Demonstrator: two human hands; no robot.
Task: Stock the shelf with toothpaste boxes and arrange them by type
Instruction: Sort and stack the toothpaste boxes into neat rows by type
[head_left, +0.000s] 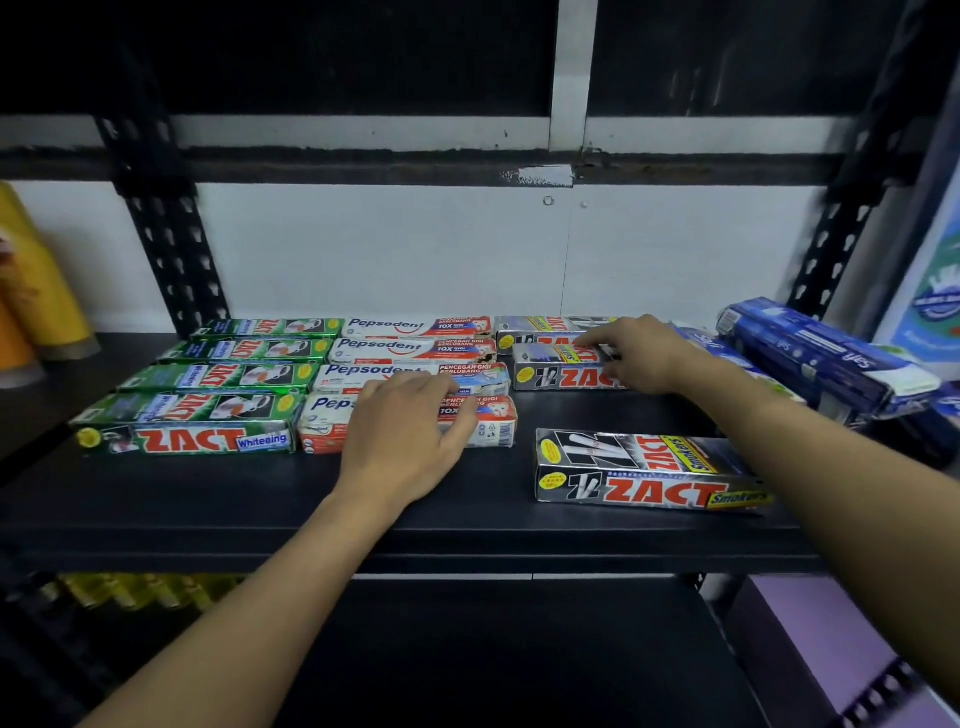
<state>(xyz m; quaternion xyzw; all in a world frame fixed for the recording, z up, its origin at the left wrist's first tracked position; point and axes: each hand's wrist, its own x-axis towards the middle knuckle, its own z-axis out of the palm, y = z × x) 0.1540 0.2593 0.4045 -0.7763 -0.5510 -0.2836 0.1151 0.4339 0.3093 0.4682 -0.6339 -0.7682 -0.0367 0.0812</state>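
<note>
At the far left of the frame stood some yellow rolls (36, 291). Next, on the black shelf (415, 525), four green boxes (187, 423) lay in a neat row going back. Beside them lay four white and red boxes (410, 349). The left hand (410, 436) lay flat on the front one, fingers spread and loose, pressing it and not gripping it.

Right of the middle, two silver boxes (561, 371) sat near the back. The right hand (644, 356) was on the nearer one, fingers stretched over its top and thumb at its front. I could not tell if it held the box or only pushed it. One more silver box (644, 470) lay alone, lower right of the middle, well apart from its two friends. At the far right, blue boxes (826, 353) sat in a messy, tilted pile.

The step in hand looked like lining up the rows. Next, the lone silver box likely needed sliding back to join its row, and the blue pile needed laying straight.
</note>
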